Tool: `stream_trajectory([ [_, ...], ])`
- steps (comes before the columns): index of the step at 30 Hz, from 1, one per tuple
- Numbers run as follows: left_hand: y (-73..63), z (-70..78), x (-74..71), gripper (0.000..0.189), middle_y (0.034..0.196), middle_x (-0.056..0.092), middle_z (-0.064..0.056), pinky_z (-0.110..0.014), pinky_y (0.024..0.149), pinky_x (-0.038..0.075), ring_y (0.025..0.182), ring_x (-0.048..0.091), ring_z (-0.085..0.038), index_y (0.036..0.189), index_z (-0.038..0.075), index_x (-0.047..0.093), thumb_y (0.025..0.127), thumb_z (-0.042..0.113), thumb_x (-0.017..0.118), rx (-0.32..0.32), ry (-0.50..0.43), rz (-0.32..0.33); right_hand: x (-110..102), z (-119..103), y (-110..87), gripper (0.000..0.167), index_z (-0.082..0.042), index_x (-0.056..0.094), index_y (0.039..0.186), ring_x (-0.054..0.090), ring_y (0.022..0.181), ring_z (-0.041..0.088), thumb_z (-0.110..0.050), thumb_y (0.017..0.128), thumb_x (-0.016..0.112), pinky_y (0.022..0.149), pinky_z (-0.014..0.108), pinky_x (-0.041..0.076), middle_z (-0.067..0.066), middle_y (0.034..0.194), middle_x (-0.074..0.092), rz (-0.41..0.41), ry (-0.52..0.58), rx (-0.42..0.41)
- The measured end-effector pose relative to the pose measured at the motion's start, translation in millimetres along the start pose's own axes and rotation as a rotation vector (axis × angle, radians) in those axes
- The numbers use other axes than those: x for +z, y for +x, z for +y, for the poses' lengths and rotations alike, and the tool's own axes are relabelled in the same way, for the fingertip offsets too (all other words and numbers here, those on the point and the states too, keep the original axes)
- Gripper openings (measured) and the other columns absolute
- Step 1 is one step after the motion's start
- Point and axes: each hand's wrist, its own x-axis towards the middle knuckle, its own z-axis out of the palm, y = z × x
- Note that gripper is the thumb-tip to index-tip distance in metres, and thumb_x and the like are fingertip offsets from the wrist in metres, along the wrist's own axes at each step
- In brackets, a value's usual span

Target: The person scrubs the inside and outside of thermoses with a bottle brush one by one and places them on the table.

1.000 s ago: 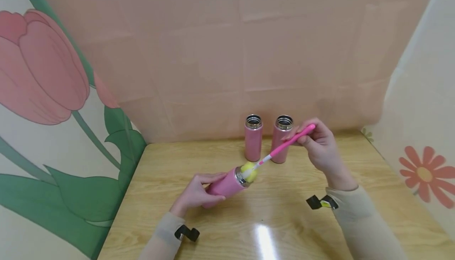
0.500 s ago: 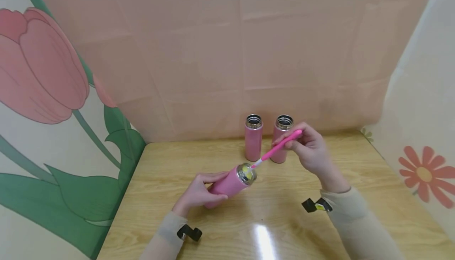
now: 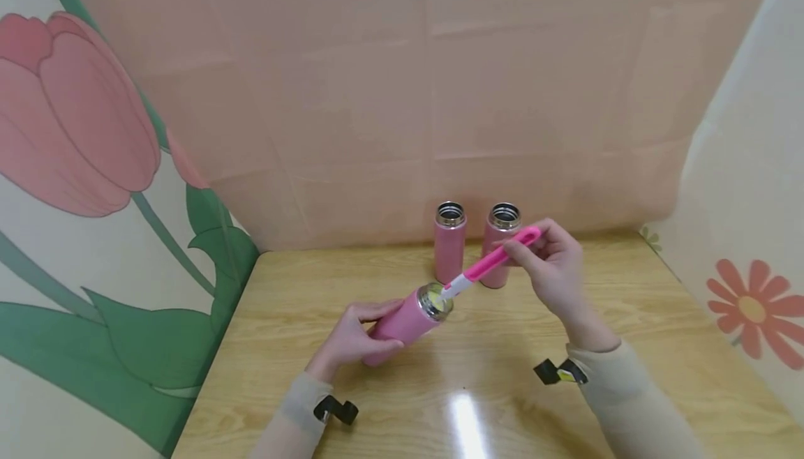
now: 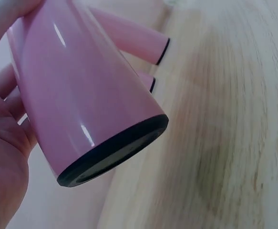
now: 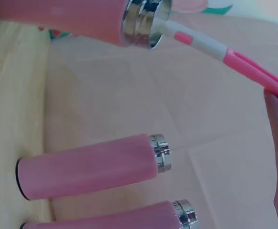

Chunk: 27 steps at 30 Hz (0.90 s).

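Note:
My left hand (image 3: 350, 337) grips a pink thermos bottle (image 3: 402, 326) round its body, tilted so its open steel mouth faces up and right. In the left wrist view the black-rimmed base of this bottle (image 4: 91, 95) hangs above the wood. My right hand (image 3: 553, 267) pinches the pink handle of a bottle brush (image 3: 486, 264) near its looped end. The white shaft slants down into the mouth, where a bit of the yellow brush head (image 3: 436, 298) shows; the rest is hidden inside. The right wrist view shows the brush shaft (image 5: 205, 43) entering the steel neck.
Two more pink bottles stand upright and lidless at the back of the wooden table (image 3: 283, 305): one on the left (image 3: 449, 250), one on the right (image 3: 496, 274), partly behind the right hand. A pink-beige cloth (image 3: 352, 131) hangs behind them.
The right hand has moved down and left, pushing the yellow brush head from the bottle's mouth down inside. The handle has turned so its loop shows. The left hand and bottle have barely moved.

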Motion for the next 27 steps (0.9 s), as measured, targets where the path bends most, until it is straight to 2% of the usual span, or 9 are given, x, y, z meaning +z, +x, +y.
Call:
stream_trajectory([
  [7, -1.3, 5.1, -3.1, 0.068, 0.146, 0.066, 0.007, -0.057, 0.106, 0.052, 0.13, 0.065, -0.022, 0.146, 0.023, 0.068, 0.084, 0.018, 0.094, -0.041, -0.004, -0.014, -6, -11, 4.0, 0.016, 0.026, 0.053, 0.108, 0.079, 0.086, 0.018, 0.017, 0.099, 0.063, 0.074, 0.033, 0.065, 0.016, 0.098, 0.079, 0.06, 0.043, -0.028],
  [10, -2.5, 6.7, -5.2, 0.069, 0.147, 0.065, 0.008, -0.053, 0.108, 0.052, 0.131, 0.064, -0.022, 0.147, 0.025, 0.067, 0.085, 0.02, 0.094, -0.051, 0.018, -0.014, -8, -13, 6.2, 0.016, 0.025, 0.054, 0.109, 0.079, 0.088, 0.019, 0.014, 0.1, 0.062, 0.076, 0.034, 0.065, 0.016, 0.098, 0.079, 0.082, 0.063, -0.036],
  [15, -4.2, 6.6, -7.4, 0.069, 0.146, 0.066, 0.001, -0.042, 0.107, 0.053, 0.13, 0.065, -0.024, 0.148, 0.02, 0.067, 0.085, 0.018, 0.094, -0.034, 0.049, -0.013, -12, -17, 8.3, 0.013, 0.021, 0.058, 0.108, 0.079, 0.09, 0.022, 0.013, 0.1, 0.063, 0.077, 0.035, 0.065, 0.016, 0.096, 0.079, 0.116, 0.086, -0.038],
  [23, -3.9, 6.1, -7.6, 0.069, 0.146, 0.065, 0.009, -0.049, 0.108, 0.052, 0.131, 0.064, -0.021, 0.147, 0.027, 0.067, 0.085, 0.02, 0.094, -0.071, 0.033, -0.021, -15, -23, 11.3, 0.012, 0.021, 0.058, 0.108, 0.08, 0.09, 0.023, 0.012, 0.101, 0.062, 0.078, 0.036, 0.065, 0.018, 0.096, 0.078, 0.107, 0.113, -0.057],
  [27, -3.7, 8.0, -7.8, 0.069, 0.146, 0.065, 0.01, -0.043, 0.109, 0.052, 0.132, 0.064, -0.02, 0.147, 0.027, 0.067, 0.084, 0.02, 0.095, -0.075, 0.035, -0.019, -17, -26, 11.7, 0.014, 0.021, 0.057, 0.109, 0.08, 0.09, 0.023, 0.01, 0.102, 0.062, 0.078, 0.035, 0.065, 0.017, 0.096, 0.078, 0.119, 0.091, -0.046],
])
